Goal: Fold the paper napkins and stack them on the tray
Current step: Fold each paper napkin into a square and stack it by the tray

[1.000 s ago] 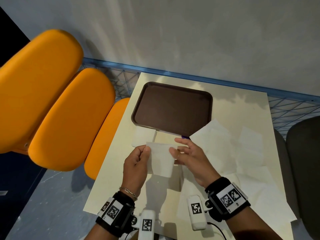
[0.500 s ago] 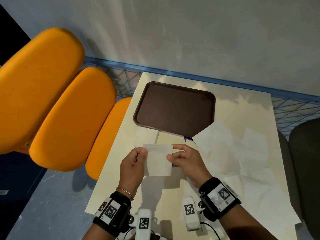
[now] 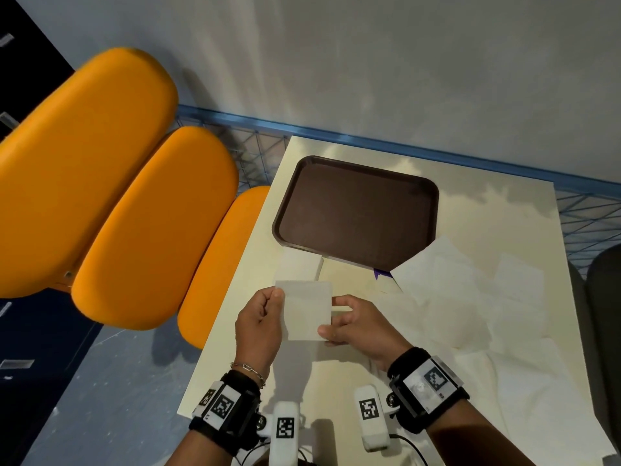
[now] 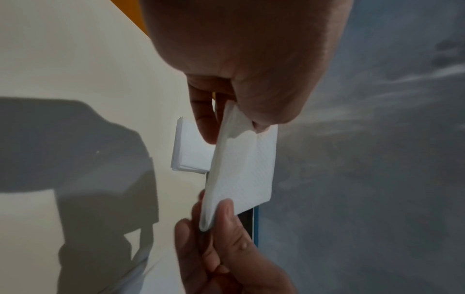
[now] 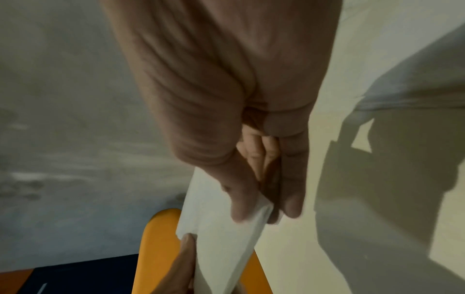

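Napkin (image 3: 306,311) folded narrower; both hands, left (image 3: 258,326) and right (image 3: 358,326), pinching its edges.

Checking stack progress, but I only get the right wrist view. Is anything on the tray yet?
Observer: No. In the head view nothing lies on the brown tray.
Operator: Any folded ones finished?
Observer: Yes, a small folded stack sits on the table, beside the tray's near left corner.
Operator: And unfolded ones left?
Observer: Several loose napkins lie spread over the table's right side, one corner over the tray's near right corner.
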